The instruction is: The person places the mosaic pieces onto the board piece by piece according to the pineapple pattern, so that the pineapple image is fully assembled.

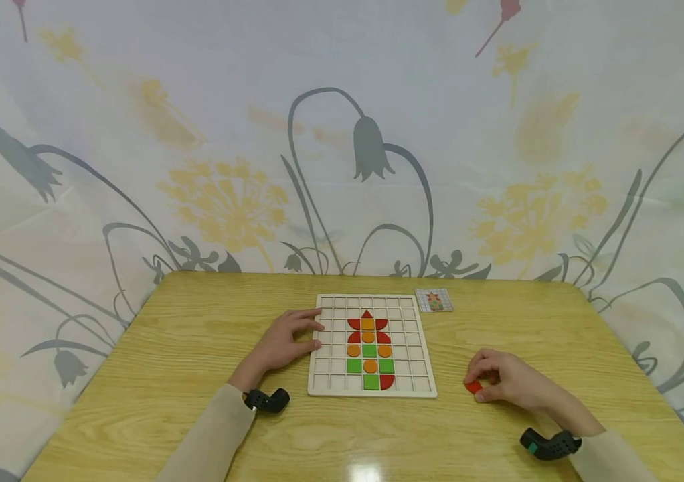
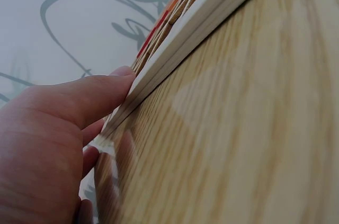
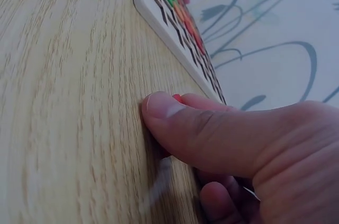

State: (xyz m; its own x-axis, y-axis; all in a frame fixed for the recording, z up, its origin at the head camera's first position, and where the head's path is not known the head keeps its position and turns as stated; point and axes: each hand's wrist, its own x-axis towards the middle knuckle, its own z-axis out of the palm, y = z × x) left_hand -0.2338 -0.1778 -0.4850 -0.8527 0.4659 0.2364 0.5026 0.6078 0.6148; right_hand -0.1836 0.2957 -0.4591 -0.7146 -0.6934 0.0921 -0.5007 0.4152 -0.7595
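Note:
A white grid board [image 1: 326, 365] lies on the table, with red, orange and green pieces set in its middle columns. My left hand [image 1: 284, 339] rests at the board's left edge, fingers fairly straight and fingertips on the rim. In the left wrist view the thumb [image 2: 114, 89] touches the board's side. To the right of the board, my right hand [image 1: 507, 380] pinches a red piece [image 1: 473, 387] between thumb and fingers, low over the table. Most of that piece is hidden by the fingers; in the right wrist view only a red sliver [image 3: 177, 97] shows.
A small picture card [image 1: 434, 300] with a coloured pattern on a grid lies beside the board's far right corner. The wooden table [image 1: 197, 335] ends at a wall covering [image 1: 227, 100] with a flower print. Black wrist cameras [image 1: 549, 445] sit on both wrists.

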